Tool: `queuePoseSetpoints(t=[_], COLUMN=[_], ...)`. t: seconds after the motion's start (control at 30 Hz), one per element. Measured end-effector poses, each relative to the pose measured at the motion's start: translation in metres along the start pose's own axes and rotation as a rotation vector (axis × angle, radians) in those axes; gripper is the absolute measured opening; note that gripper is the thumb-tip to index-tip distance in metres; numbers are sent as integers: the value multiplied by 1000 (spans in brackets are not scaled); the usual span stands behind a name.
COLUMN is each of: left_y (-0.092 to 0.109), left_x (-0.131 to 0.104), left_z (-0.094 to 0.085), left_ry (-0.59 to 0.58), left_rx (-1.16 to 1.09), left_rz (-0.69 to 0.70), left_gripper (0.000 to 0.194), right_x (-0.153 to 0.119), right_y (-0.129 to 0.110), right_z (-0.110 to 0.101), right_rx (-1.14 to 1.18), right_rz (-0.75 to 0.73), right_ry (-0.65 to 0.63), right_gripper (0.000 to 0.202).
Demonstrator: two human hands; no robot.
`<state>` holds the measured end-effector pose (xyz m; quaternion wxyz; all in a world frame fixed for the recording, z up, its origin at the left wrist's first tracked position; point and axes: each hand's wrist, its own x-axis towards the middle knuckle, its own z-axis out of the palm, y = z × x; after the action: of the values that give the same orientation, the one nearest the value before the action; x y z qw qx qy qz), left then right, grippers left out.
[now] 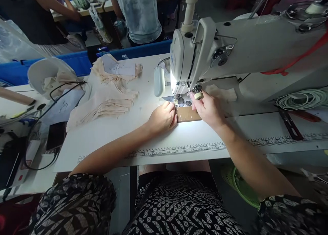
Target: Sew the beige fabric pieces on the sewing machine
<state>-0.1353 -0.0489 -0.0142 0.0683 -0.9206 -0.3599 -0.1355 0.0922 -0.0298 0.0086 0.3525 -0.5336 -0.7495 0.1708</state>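
A white sewing machine [183, 62] stands before me, its lamp lighting the needle area. My left hand [164, 117] is closed, fingers curled together just left of the presser foot [176, 101]; whatever it holds is hidden. To the right of the needle, my right hand [210, 110] is closed with thumb and fingers drawn together, partly behind the machine's tension knob [198, 92]. I cannot make out what it pinches. Between both hands lies a brown strip [189, 114] with short white marks, on the machine bed.
Stacked beige fabric pieces [102, 107] lie left on the white table [143, 139]. A printed ruler [176, 150] runs along its front edge. Thread snips [290, 124] and coiled pale cord [294, 99] lie right. A phone [56, 136] rests far left. Other people work beyond the blue barrier [143, 49].
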Motion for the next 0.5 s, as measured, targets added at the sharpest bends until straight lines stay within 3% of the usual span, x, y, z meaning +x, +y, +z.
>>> queuePoseSetpoints(t=[0.13,0.27,0.5], left_y=[-2,-4,-5], left_x=[1,3,7], left_z=[-1,-2,-7], left_ry=[29,7,-13], left_rx=[28,9,-88], left_rz=[-2,-24,-124], left_gripper=[37,39,28], right_x=[-7,-1,-5], right_y=[0,1,6], right_z=[5,10,3], right_rx=[8,-52,-126], right_rz=[7,7,-34], right_ry=[-43,4,15], right_gripper=[39,44,42])
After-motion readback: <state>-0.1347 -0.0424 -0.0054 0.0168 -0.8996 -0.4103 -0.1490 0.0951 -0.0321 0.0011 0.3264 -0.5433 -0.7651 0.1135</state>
